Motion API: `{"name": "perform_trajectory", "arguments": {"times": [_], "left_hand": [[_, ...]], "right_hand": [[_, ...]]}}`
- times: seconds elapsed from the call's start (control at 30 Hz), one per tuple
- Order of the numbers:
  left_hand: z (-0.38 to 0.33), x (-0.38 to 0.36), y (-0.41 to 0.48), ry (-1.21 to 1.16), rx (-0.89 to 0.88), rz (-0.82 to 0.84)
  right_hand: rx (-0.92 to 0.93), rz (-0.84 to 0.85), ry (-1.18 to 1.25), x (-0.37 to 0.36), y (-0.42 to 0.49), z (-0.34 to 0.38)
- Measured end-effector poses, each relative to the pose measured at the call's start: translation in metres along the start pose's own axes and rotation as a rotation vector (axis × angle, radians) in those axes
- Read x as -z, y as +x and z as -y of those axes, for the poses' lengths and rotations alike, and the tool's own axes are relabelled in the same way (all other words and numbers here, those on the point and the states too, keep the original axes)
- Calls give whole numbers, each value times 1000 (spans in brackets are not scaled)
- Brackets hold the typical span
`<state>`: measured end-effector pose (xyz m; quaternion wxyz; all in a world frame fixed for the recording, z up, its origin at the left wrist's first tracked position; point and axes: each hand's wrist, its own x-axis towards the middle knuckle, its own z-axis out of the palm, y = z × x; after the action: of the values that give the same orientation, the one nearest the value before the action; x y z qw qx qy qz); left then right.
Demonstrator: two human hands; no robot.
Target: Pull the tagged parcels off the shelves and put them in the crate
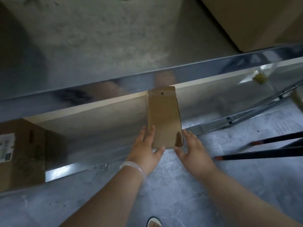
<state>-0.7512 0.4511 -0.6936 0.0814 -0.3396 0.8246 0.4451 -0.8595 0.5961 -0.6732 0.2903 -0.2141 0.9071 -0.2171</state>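
A slim brown cardboard parcel (164, 115) lies lengthwise on the pale shelf board (98, 115), its near end over the shelf's front edge. My left hand (144, 149) grips its near left corner, with fingers along the left side and top and the thumb at the near edge. My right hand (193, 149) is at the near right corner with straight fingers beside the parcel's right side. No tag shows on the parcel and no crate is in view.
A shiny metal beam (114, 82) crosses above the shelf opening. A labelled cardboard box (24, 153) stands on the shelf at the left. A large carton (254, 22) sits at the upper right. Black bars with orange ends (262, 154) lie over the grey floor at the right.
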Motion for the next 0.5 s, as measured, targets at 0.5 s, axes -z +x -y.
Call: {"name": "perform_trajectory", "arguments": {"times": [0.5], "left_hand": [[-14, -1, 13, -362, 260, -112]], "right_hand": [[164, -13, 418, -24, 10, 6]]}}
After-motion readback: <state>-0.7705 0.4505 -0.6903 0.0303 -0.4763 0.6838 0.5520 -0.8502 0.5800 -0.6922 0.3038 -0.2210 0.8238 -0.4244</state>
